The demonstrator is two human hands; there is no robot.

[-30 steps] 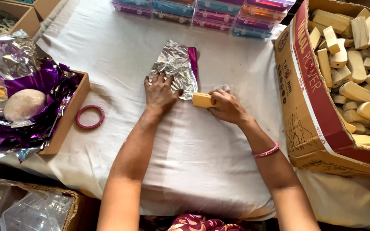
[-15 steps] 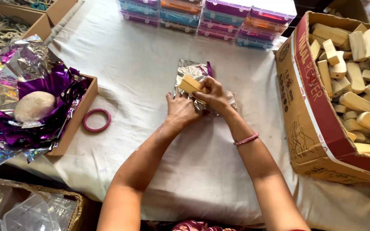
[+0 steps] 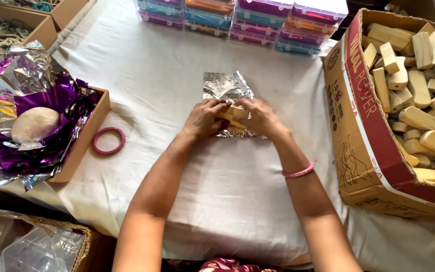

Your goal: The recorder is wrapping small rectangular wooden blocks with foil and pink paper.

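To your right stands a large cardboard box [image 3: 358, 126] filled with pale wooden blocks [image 3: 419, 75]. At the far edge of the white cloth [image 3: 152, 75], you see stacked coloured plastic cases [image 3: 242, 15]. To your left, a shallow box [image 3: 84, 136] holds purple and silver foil sheets [image 3: 26, 80] with a round pale lump [image 3: 34, 124] on top. A pink bangle [image 3: 109, 140] lies just beside that box.

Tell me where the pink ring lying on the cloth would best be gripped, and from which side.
Probably from straight above: the pink ring lies flat on the white cloth, its open centre showing, so one finger can drop inside and one outside to pinch the band. The right-hand arc looks best, since the brown box sits close on its left. Both hands are on the foil sheet.
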